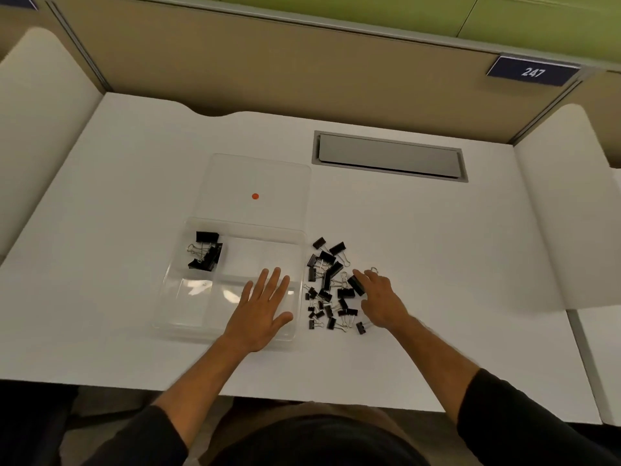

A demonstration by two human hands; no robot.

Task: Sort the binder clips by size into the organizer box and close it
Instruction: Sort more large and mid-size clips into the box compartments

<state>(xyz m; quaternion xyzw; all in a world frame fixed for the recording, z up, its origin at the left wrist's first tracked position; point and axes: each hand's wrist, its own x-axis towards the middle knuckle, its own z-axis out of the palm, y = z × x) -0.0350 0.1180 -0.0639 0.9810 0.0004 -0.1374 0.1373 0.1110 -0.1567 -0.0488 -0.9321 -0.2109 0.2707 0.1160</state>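
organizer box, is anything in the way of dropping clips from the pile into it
Partly. The lid lies open, but the left hand is spread flat over the near right compartments. The far compartments are uncovered, a few large clips in the far left one.

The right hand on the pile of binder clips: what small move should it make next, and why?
Probably lift the large binder clip that the right hand grips and carry it to the organizer box's far-left compartment, where large clips already lie.
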